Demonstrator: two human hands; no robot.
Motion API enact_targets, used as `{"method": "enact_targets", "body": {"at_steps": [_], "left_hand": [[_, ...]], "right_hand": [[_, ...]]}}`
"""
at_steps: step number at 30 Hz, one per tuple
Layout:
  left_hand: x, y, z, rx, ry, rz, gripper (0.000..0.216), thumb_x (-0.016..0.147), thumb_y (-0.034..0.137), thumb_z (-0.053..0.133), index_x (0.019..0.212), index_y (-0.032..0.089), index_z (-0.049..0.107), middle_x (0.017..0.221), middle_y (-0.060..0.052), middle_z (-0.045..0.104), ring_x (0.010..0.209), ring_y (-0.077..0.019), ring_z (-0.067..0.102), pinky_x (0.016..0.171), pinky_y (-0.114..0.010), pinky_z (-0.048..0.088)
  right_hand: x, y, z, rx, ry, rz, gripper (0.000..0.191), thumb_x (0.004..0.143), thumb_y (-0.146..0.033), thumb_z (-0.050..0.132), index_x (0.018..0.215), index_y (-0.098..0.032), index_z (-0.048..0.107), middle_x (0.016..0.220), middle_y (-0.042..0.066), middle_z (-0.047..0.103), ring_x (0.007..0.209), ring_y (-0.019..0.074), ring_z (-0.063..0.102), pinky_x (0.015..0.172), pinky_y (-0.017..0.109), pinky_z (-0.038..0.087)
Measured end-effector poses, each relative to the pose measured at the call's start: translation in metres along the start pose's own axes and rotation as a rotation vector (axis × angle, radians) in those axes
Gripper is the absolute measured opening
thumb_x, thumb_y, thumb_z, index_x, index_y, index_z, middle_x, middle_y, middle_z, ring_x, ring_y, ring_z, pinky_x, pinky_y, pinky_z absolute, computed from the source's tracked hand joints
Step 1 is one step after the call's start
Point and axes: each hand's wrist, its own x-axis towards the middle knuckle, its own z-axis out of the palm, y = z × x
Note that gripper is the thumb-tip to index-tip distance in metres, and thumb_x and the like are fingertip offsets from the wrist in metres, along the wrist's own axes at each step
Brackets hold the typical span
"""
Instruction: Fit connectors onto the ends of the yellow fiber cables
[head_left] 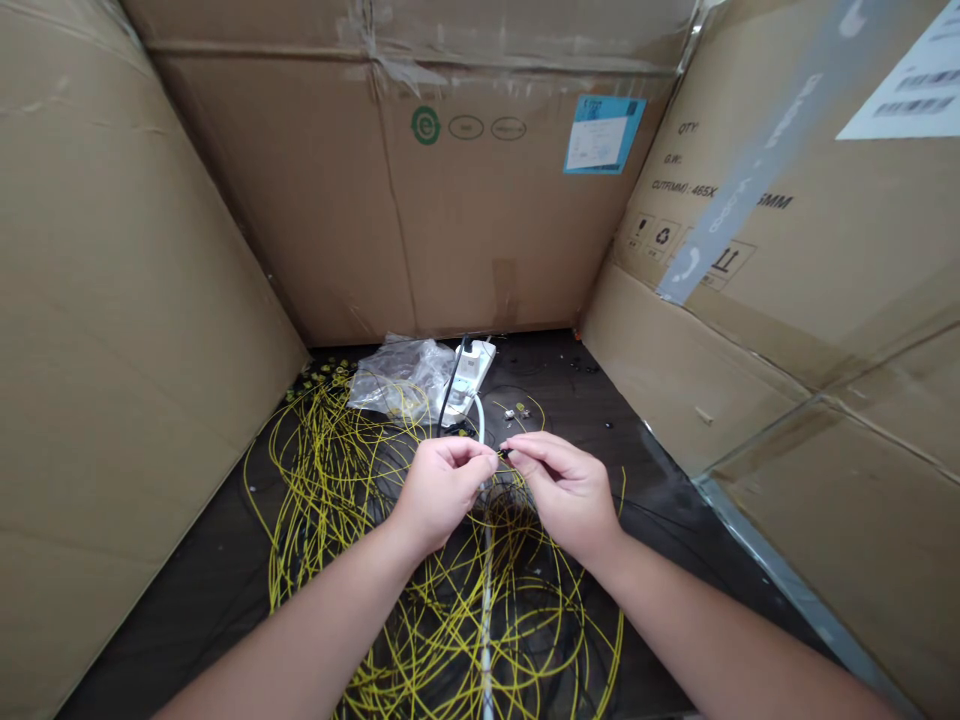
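Both hands meet above the middle of a dark tabletop, fingertips almost touching. My left hand (pixel 448 485) pinches thumb against forefinger; a thin yellow wire seems to run between the fingers, though its end is hidden. My right hand (pixel 568 490) is closed at the fingertips on a small black piece (pixel 505 454), too small to identify. Beneath the wrists spreads a large tangle of yellow wires (pixel 322 500), with some black ones mixed in. A white cable (pixel 487 600) passes under the hands toward the front edge.
Behind the hands lie a white power strip (pixel 471 372) with a black plug lead and a crumpled clear plastic bag (pixel 401 375). Small metal parts (pixel 517 413) sit nearby. Cardboard walls stand at left (pixel 135 330), back (pixel 480 230) and right (pixel 750 350).
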Motion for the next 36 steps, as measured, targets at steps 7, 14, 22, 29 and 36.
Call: {"method": "enact_targets", "body": {"at_steps": [7,14,22,29,36], "left_hand": [[-0.0001,0.0001,0.0011,-0.020,0.002,-0.013,0.018,0.068,0.028,0.065,0.065,0.011,0.062,0.045,0.005,0.042,0.036,-0.0021,0.030,0.036,-0.017,0.020],[-0.0001,0.0003,0.0017,-0.052,0.000,-0.028,0.017,0.067,0.028,0.066,0.064,0.011,0.062,0.044,0.005,0.040,0.035,-0.0017,0.029,0.035,-0.016,0.020],[-0.0008,0.0005,0.0030,-0.077,-0.001,-0.038,0.018,0.068,0.027,0.065,0.064,0.011,0.061,0.045,0.006,0.038,0.036,-0.0007,0.026,0.035,-0.015,0.017],[-0.0015,0.0034,0.0040,-0.143,-0.012,-0.087,0.019,0.064,0.029,0.068,0.064,0.012,0.059,0.043,0.008,0.036,0.033,-0.0002,0.024,0.033,-0.015,0.016],[-0.0012,0.0046,0.0041,-0.170,-0.025,-0.097,0.021,0.064,0.028,0.070,0.062,0.012,0.057,0.042,0.008,0.037,0.033,-0.0004,0.026,0.032,-0.015,0.019]], "right_hand": [[-0.0009,-0.0003,0.0001,-0.003,-0.004,-0.015,0.016,0.080,-0.016,0.058,0.088,-0.024,0.069,0.089,0.003,0.066,0.082,0.0153,0.061,0.074,0.031,0.052],[-0.0009,-0.0014,0.0008,-0.023,-0.001,-0.030,0.015,0.080,-0.016,0.058,0.088,-0.023,0.069,0.089,0.003,0.066,0.081,0.0154,0.061,0.073,0.031,0.052],[-0.0022,-0.0015,0.0013,-0.033,0.001,-0.059,0.017,0.080,-0.015,0.057,0.089,-0.024,0.069,0.090,0.003,0.065,0.082,0.0154,0.061,0.074,0.031,0.052],[-0.0023,0.0018,0.0020,0.014,0.010,0.087,0.013,0.081,-0.022,0.058,0.088,-0.022,0.068,0.090,0.004,0.065,0.083,0.0161,0.062,0.076,0.031,0.053],[-0.0016,0.0003,0.0017,0.033,0.005,0.101,0.012,0.081,-0.021,0.057,0.088,-0.022,0.067,0.091,0.004,0.065,0.082,0.0155,0.062,0.075,0.030,0.052]]}}
